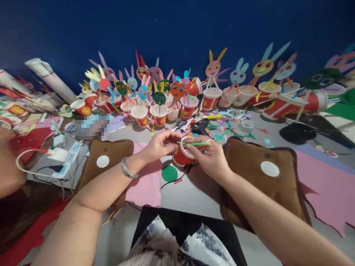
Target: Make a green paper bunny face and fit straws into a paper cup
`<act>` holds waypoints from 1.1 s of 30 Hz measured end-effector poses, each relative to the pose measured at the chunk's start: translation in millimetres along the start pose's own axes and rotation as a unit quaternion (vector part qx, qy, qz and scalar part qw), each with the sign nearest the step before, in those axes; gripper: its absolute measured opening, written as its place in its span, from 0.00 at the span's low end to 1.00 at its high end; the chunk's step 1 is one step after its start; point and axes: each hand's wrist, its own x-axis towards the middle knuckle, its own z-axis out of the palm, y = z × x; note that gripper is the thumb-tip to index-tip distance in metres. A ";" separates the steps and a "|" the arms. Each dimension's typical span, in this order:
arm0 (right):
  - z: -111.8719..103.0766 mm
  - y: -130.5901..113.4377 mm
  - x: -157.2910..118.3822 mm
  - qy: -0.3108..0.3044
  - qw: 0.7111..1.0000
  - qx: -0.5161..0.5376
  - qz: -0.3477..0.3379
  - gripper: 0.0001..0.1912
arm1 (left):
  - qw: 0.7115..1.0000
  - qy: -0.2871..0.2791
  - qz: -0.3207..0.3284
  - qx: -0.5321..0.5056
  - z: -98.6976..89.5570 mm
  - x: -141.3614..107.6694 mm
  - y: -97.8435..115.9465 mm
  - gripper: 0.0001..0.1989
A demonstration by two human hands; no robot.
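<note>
The right hand (208, 154) pinches a thin green stick (200, 143) across the mouth of a red paper cup (181, 156), which sits between both hands, probably for easy reach. The left hand (162, 145) curls at the stick's left end, perhaps to steady it; whether it grips, I cannot tell. A green paper disc (169, 173) lies beside the cup

Red cup (182, 157) partly hidden behind the right hand (211, 159), its inside apparently mostly unseen
</note>
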 end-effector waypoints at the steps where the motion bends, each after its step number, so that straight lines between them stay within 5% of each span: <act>1: 0.5 -0.3 0.3 -0.002 1.000 0.016 0.006 0.06 | 1.000 0.009 -0.005 0.011 -1.6 0.8 -0.5 0.17; 33: -0.2 6.1 -3.5 -0.060 0.996 -0.052 -0.044 0.10 | 0.989 -0.096 -0.109 0.026 -16.1 0.3 14.7 0.19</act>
